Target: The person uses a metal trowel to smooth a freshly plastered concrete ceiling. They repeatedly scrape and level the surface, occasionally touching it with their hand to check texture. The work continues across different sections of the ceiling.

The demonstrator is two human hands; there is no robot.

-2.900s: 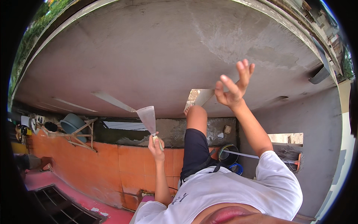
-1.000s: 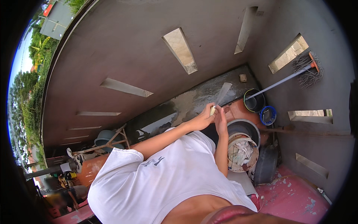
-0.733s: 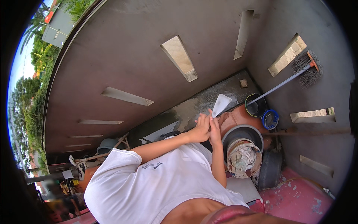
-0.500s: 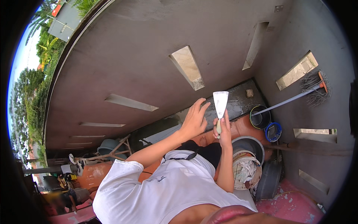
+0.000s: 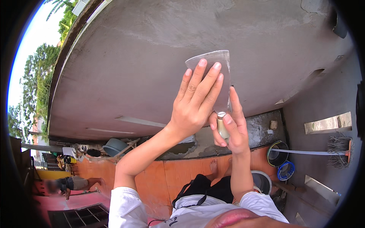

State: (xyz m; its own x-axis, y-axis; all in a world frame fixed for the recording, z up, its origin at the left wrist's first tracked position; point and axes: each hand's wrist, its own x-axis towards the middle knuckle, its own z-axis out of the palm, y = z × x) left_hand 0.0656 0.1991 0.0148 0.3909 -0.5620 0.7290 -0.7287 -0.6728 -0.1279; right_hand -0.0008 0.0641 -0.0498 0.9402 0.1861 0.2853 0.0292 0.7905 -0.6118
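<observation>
A wide-bladed putty knife [image 5: 224, 84] is held up against the grey plastered wall [image 5: 125, 57]. My right hand [image 5: 237, 131] grips its pale handle, with the index finger stretched along the edge of the blade. Across the blade's face lies my left hand [image 5: 194, 100], fingers straight and flat, covering much of the metal. The far edge of the blade shows beyond the fingertips. Whether the blade's back touches the wall along its full width I cannot tell.
To the right a mop [image 5: 340, 152] leans from a black bucket [image 5: 280, 157], beside a blue pail [image 5: 286, 171]. A small block [image 5: 273, 124] lies on the grey ledge. At the far left are a grey basin [image 5: 114, 148] and another person [image 5: 78, 183].
Both hands and the putty knife have risen to the wall. My left hand, earlier apart from the tool, now lies flat on the blade. The view has shifted toward the wall.
</observation>
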